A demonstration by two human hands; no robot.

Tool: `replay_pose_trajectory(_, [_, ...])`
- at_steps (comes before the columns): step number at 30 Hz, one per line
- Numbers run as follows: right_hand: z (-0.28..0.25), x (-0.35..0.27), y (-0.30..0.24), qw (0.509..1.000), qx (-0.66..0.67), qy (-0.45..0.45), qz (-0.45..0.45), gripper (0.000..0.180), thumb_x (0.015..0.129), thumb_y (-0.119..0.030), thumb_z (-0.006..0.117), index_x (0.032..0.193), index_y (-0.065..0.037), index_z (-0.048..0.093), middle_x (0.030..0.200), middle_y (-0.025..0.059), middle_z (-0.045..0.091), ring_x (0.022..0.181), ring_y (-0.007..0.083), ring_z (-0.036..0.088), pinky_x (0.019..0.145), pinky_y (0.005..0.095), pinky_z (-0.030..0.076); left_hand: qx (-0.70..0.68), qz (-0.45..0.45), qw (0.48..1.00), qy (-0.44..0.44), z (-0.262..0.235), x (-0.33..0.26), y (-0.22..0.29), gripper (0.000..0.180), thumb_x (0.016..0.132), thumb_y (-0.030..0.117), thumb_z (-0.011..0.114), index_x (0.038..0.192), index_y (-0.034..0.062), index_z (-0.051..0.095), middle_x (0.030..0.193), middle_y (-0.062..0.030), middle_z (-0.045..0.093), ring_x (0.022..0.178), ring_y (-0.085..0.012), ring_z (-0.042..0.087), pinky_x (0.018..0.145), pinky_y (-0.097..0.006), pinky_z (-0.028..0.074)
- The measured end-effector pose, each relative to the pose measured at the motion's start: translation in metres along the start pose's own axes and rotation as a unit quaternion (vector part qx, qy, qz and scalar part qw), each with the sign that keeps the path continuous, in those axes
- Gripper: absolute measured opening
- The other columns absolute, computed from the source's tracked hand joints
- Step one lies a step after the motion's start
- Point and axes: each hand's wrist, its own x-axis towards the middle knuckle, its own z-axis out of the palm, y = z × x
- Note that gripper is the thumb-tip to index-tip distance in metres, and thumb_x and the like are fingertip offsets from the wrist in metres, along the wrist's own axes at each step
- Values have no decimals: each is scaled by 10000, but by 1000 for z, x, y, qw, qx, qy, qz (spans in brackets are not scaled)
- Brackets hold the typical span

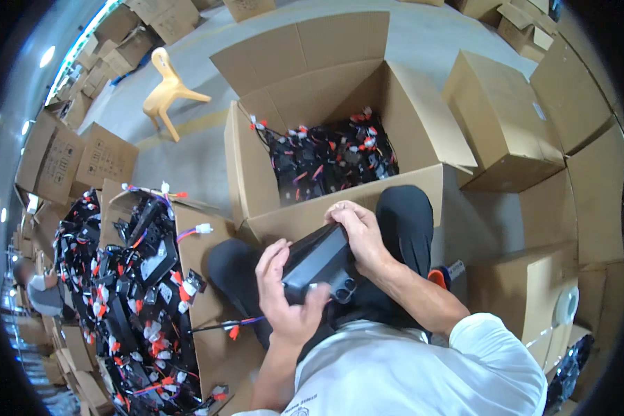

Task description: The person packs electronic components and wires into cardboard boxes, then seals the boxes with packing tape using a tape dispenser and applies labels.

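A: Head view. State the location of the black casing (317,260).

B: In front of the person's white shirt (388,374), between the two hands and touching both. Its long axis appears to slant from near left to far right; foreshortening leaves the exact angle uncertain.

A: State of each hand?

B: Left hand (286,312): grasping the left side, thumb toward the near end, close to the round black fittings (344,291). Right hand (362,239): grasping the far right end. Neither is released.

A: Which hand is nearer the open cardboard box (284,220)?

B: The right. From where I stand, the box's front wall is just beyond its fingers; wired black units (326,159) lie inside. The left hand is nearer the second carton (222,360), at the person's left, heaped with similar units (156,267) bearing red and white connectors (202,229).
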Motion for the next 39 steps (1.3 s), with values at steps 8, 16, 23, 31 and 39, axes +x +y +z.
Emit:
replay_pose_trajectory(8, [23, 30, -91, 958, -54, -56, -275, 298, 1199, -161, 546, 1227, 22, 779, 999, 63, 780, 922, 114, 677, 842, 303, 543, -172, -289, 934, -116, -16, 70, -13, 836, 811, 154, 1068, 1499, -58, 643, 1349, -147, 755, 1246, -232, 746, 1118, -401, 607])
replay_pose_trajectory(16, [31, 125, -284, 927, -227, -244, -172, 385, 1152, -346, 739, 1263, 10, 835, 1166, 60, 826, 1130, 159, 770, 989, 379, 617, 88, 350, 926, -112, 7, 246, -15, 569, 888, -49, 903, 1416, -39, 694, 1423, -333, 774, 1292, -434, 793, 1141, -520, 634])
replay_pose_trajectory(23, [14, 226, -358, 913, -142, -329, -194, 866, 1003, -547, 923, 1581, 28, 631, 1306, 240, 734, 1184, 314, 768, 995, 480, 699, 233, 405, 884, -3, 42, 346, -76, 807, 845, 26, 957, 1591, -2, 650, 1613, -245, 681, 1480, -412, 675, 1275, -493, 523])
replay_pose_trajectory(31, [-167, 440, -63, 882, -438, -33, 171, 402, 1033, -353, 911, 1203, -2, 815, 1134, 127, 824, 1087, 204, 759, 985, 379, 607, 170, 43, 975, -138, 98, 236, -245, 760, 897, -28, 908, 1614, 70, 675, 1750, -213, 563, 1624, -407, 540, 1352, -510, 419])
replay_pose_trajectory(39, [-350, 464, 118, 777, -453, -61, 432, 495, 991, -204, 942, 1414, -2, 784, 1273, 134, 839, 1189, 279, 762, 1088, 431, 592, 157, -49, 976, -142, 118, 223, -296, 615, 946, -66, 845, 1542, -3, 706, 1703, -218, 590, 1572, -422, 584, 1326, -524, 461])
